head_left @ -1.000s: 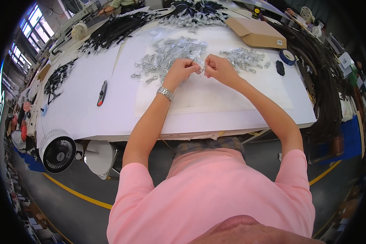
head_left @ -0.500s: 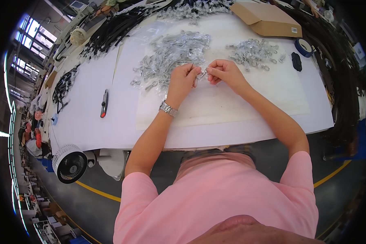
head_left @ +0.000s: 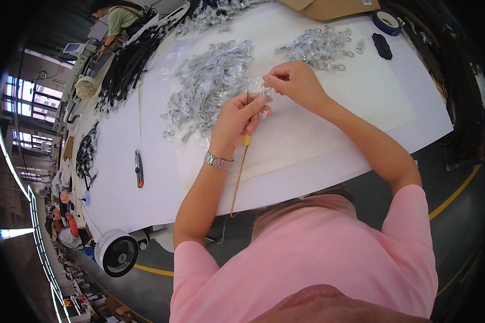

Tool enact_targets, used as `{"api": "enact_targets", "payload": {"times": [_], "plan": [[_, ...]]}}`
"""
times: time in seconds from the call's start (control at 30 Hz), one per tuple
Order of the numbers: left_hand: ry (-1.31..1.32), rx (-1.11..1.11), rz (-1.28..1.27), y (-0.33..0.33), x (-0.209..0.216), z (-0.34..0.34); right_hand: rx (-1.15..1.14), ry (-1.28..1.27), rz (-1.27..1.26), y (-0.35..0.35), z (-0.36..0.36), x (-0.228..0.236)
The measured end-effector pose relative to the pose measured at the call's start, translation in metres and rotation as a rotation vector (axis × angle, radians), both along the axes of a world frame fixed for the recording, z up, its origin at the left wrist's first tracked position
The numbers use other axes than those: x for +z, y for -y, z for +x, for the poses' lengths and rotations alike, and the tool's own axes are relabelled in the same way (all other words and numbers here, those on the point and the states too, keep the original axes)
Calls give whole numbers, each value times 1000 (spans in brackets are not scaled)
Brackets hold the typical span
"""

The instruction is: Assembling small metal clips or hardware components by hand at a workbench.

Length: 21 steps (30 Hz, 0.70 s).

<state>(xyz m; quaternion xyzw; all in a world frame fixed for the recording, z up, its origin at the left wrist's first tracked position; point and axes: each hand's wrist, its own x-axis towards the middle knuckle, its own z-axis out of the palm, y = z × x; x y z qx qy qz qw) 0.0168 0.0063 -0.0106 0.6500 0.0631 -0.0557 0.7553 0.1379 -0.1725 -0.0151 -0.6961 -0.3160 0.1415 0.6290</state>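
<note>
My left hand (head_left: 241, 119), with a metal watch band (head_left: 217, 161) at its wrist, is closed around a metal clasp (head_left: 264, 98) partly in clear plastic film. A thin dark point rises beside its fingers, and a yellow piece (head_left: 247, 140) on a twisted tan cord (head_left: 239, 180) hangs below the palm; whether these are one tool is hidden. My right hand (head_left: 299, 86) pinches the clasp's ring at the upper end. Left of my hands lies a large heap of film-wrapped clasps (head_left: 213, 81). A smaller heap of clasps (head_left: 318, 47) lies beyond my right hand.
A utility knife (head_left: 139, 168) lies on the white table at left. Black straps (head_left: 125, 70) pile up farther back. At far right are blue tape (head_left: 387, 23), a black object (head_left: 382, 46) and cardboard (head_left: 334, 8). A fan (head_left: 117, 253) stands by the near-left edge. Another person (head_left: 121, 21) works far left.
The whole view has turned and shifted. My right hand has risen relative to my left, and the clasp's ring now shows between them. The yellow piece and cord have come into sight below my left hand.
</note>
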Motion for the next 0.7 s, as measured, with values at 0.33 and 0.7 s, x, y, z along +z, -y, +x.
{"api": "enact_targets", "payload": {"times": [0.33,0.7], "plan": [[69,111,-83,9,-5,-5,-22,-280,216,-2,-25,5],[87,159,126,11,2,-9,75,-725,341,5,-25,-13]]}}
